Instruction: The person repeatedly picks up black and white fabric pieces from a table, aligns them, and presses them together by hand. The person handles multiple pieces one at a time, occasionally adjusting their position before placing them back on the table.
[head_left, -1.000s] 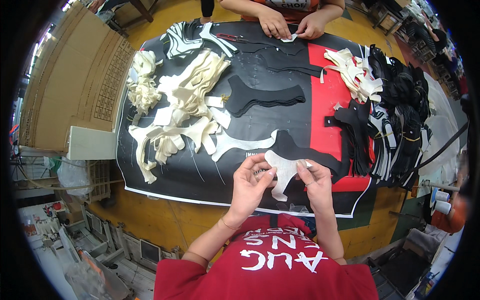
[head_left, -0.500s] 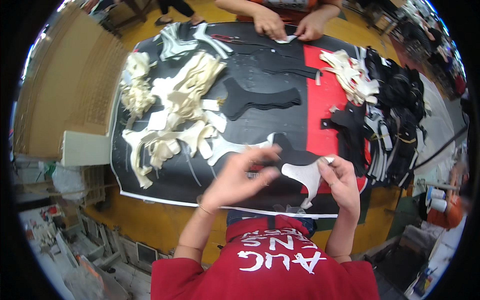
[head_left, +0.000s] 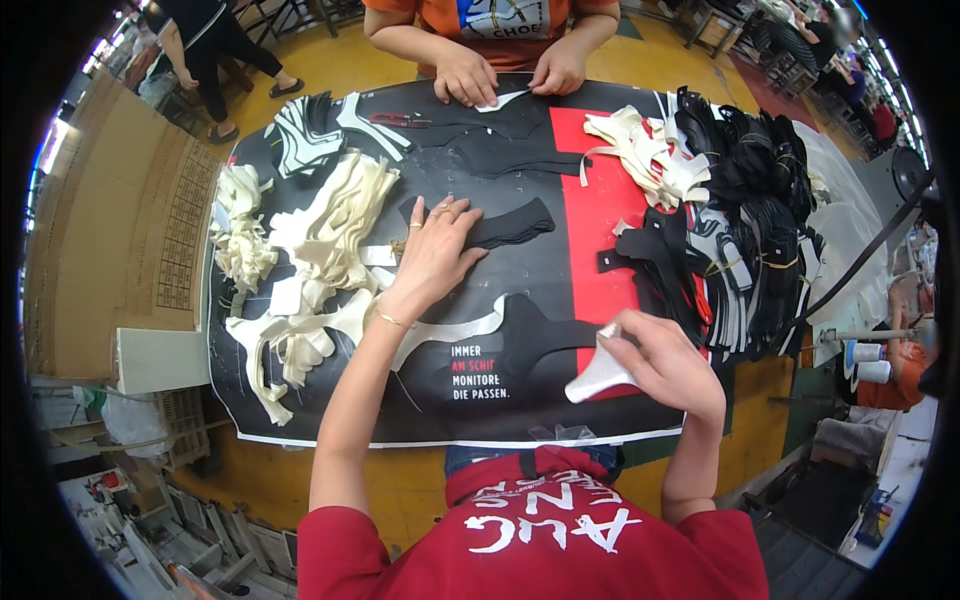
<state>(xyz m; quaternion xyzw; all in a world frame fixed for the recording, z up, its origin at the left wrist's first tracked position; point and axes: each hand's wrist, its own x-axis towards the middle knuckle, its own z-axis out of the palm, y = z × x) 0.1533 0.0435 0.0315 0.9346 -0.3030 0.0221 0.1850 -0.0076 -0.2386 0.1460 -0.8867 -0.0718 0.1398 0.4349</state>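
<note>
My left hand [head_left: 437,252] reaches out over the table and lies flat, fingers spread, on a curved black cut piece [head_left: 510,226] beside a heap of cream cut pieces [head_left: 335,225]. My right hand [head_left: 665,360] stays near the front edge and pinches a small white cut piece [head_left: 598,373]. Another black piece [head_left: 545,335] with a white strip [head_left: 450,335] lies between my hands on the black and red table cover [head_left: 540,280].
Across the table another person's two hands [head_left: 510,72] press a white piece. Stacks of black pieces [head_left: 760,220] and white pieces [head_left: 640,150] fill the right side. Scissors [head_left: 400,120] lie at the far left. Flat cardboard [head_left: 110,230] stands at the left.
My hands were together on the white piece at the front edge. My left hand has let go and stretched forward onto the black piece; my right hand keeps the white piece.
</note>
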